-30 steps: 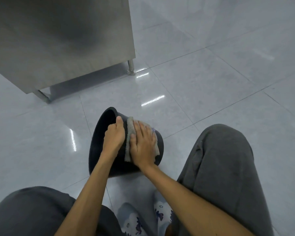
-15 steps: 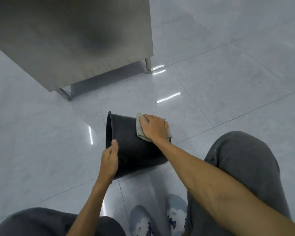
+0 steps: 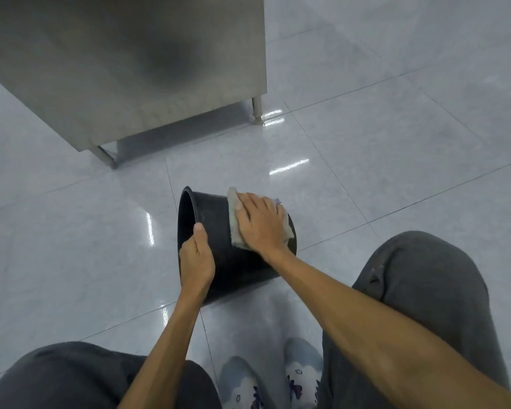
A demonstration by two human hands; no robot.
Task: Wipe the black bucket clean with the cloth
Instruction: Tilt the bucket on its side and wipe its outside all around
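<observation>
The black bucket [image 3: 211,214] lies on its side on the tiled floor, its open mouth facing left. My left hand [image 3: 196,256] grips the bucket at its rim on the near side, thumb pointing up along the edge. My right hand [image 3: 258,222] lies flat on a pale grey cloth [image 3: 233,215], pressing it against the bucket's upper outer wall toward its base. Most of the cloth is hidden under the palm; only its left edge and a right corner show.
A stainless steel cabinet [image 3: 124,63] on short legs stands behind the bucket at the upper left. Glossy light tiles [image 3: 381,143] spread to the right and left. My knees in grey trousers [image 3: 419,287] and my light shoes [image 3: 303,370] frame the near side.
My left hand slid from the bucket's top down to the near rim. The right hand with the cloth swept to the far side of the wall and has come back toward me.
</observation>
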